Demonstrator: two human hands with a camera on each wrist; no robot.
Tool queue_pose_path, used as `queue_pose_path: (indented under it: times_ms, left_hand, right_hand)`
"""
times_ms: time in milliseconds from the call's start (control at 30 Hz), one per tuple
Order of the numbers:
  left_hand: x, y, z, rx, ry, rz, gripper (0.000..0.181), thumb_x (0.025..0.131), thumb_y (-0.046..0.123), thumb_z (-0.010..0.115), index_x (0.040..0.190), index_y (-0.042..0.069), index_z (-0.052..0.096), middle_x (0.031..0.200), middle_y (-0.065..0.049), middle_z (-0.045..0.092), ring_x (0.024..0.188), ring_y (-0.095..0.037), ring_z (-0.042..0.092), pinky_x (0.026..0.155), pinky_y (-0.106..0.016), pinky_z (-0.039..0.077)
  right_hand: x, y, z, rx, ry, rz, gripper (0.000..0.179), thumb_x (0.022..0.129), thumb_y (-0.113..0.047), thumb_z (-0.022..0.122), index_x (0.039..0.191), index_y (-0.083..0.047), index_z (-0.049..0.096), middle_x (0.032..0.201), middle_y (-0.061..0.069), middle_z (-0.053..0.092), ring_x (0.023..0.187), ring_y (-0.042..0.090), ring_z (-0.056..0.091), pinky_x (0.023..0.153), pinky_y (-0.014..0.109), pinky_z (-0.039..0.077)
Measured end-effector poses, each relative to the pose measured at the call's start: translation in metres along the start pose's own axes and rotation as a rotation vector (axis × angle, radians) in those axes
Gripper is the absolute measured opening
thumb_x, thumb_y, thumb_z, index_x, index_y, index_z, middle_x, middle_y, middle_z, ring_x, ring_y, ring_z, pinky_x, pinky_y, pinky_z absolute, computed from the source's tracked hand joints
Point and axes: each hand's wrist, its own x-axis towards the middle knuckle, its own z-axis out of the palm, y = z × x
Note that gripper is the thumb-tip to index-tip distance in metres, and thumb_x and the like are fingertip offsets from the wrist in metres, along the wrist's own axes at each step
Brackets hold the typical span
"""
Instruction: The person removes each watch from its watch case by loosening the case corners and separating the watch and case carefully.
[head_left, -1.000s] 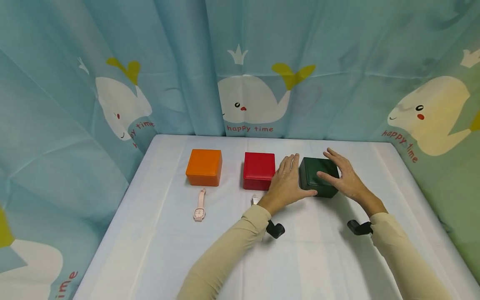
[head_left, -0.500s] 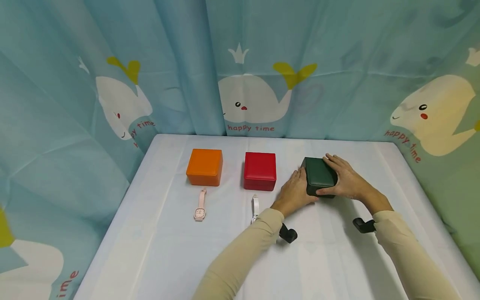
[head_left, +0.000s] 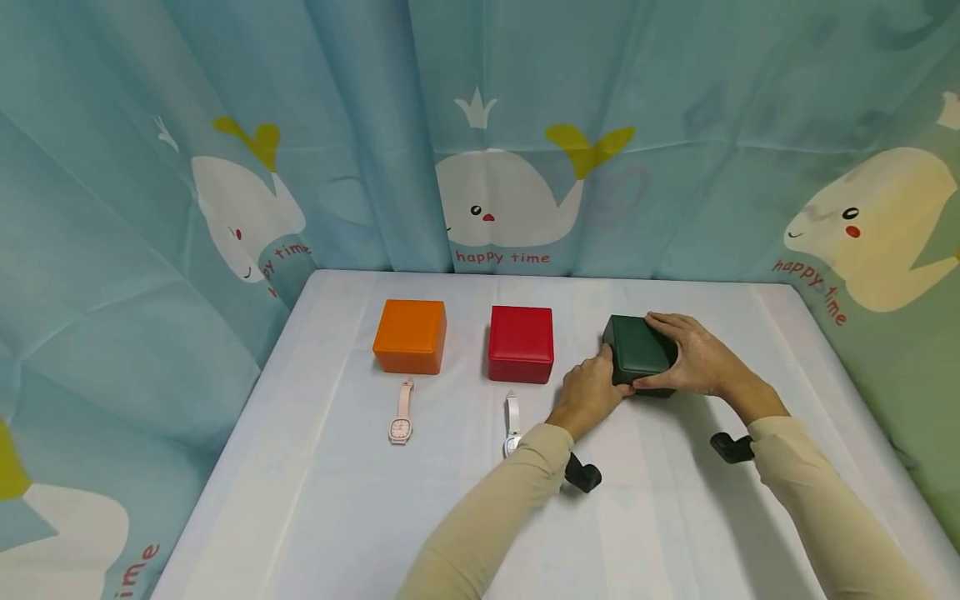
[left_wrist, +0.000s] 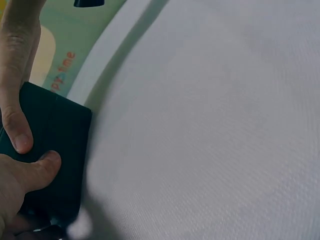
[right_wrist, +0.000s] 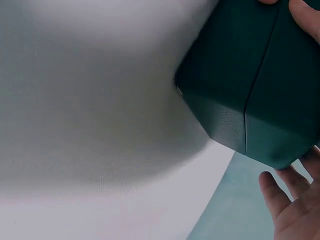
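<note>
A dark green box [head_left: 641, 346] with its lid down stands at the right of the table, in both hands. My left hand [head_left: 588, 392] grips its lower left side, thumb on the front face. The right hand [head_left: 697, 358] holds the lid, thumb at the front and fingers over the back right edge. In the left wrist view both thumbs press the front of the green box [left_wrist: 57, 125], close together. A seam between lid and base shows on the green box [right_wrist: 250, 75] in the right wrist view. The left hand's far fingers are mostly hidden.
To the left stand a red box [head_left: 521, 337] and an orange box [head_left: 410, 332]. A white watch [head_left: 513, 417] lies before the red one, close to the left sleeve. A pink watch [head_left: 401, 421] lies before the orange one. A whale-print curtain [head_left: 360, 167] surrounds the table.
My left hand has moved right, off the red box's edge and onto the green box, baring the white watch. The right hand's thumb and fingers have come down onto the green lid.
</note>
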Motion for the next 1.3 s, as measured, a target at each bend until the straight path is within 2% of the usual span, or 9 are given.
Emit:
queue_pose_path:
  times_ms: [333, 533, 733, 1067, 1300]
  left_hand:
    - [0.002, 0.002, -0.001, -0.017, 0.003, -0.029, 0.070, 0.085, 0.040, 0.084, 0.142, 0.008, 0.057, 0.121, -0.005, 0.071, 0.103, -0.019, 0.068, 0.087, -0.032, 0.053]
    - [0.002, 0.001, -0.002, -0.058, -0.002, -0.039, 0.066, 0.085, 0.036, 0.085, 0.138, 0.007, 0.060, 0.122, -0.004, 0.070, 0.105, -0.018, 0.068, 0.089, -0.031, 0.052]
    - [0.001, 0.001, -0.002, -0.072, 0.000, -0.030, 0.063, 0.084, 0.036, 0.086, 0.135, 0.006, 0.061, 0.121, -0.004, 0.071, 0.105, -0.017, 0.068, 0.090, -0.030, 0.052]
    - [0.003, 0.003, -0.004, -0.020, -0.004, -0.027, 0.056, 0.083, 0.038, 0.086, 0.126, 0.008, 0.066, 0.113, -0.003, 0.073, 0.099, -0.015, 0.070, 0.085, -0.029, 0.053]
    - [0.001, 0.005, -0.005, 0.048, -0.002, -0.025, 0.053, 0.081, 0.040, 0.087, 0.120, 0.009, 0.069, 0.106, -0.001, 0.074, 0.093, -0.015, 0.070, 0.079, -0.028, 0.053]
  right_hand:
    - [0.004, 0.001, -0.003, 0.028, -0.018, 0.035, 0.119, 0.061, -0.060, 0.093, 0.152, 0.000, 0.044, 0.153, 0.026, 0.039, 0.139, 0.048, 0.031, 0.102, 0.070, 0.033]
    - [0.007, 0.000, -0.005, 0.046, -0.030, 0.044, 0.119, 0.061, -0.059, 0.093, 0.151, 0.002, 0.045, 0.152, 0.027, 0.039, 0.139, 0.048, 0.031, 0.102, 0.069, 0.034]
    - [0.010, -0.001, -0.010, 0.100, -0.066, 0.075, 0.117, 0.062, -0.055, 0.094, 0.151, 0.002, 0.045, 0.153, 0.027, 0.038, 0.138, 0.048, 0.031, 0.101, 0.069, 0.034]
    - [0.020, 0.002, -0.018, 0.226, -0.130, 0.047, 0.108, 0.068, -0.043, 0.095, 0.149, 0.007, 0.044, 0.153, 0.029, 0.040, 0.132, 0.047, 0.044, 0.097, 0.061, 0.043]
    - [0.022, 0.000, -0.023, 0.215, -0.159, 0.081, 0.105, 0.069, -0.044, 0.094, 0.149, 0.004, 0.046, 0.152, 0.030, 0.040, 0.128, 0.046, 0.048, 0.094, 0.059, 0.047]
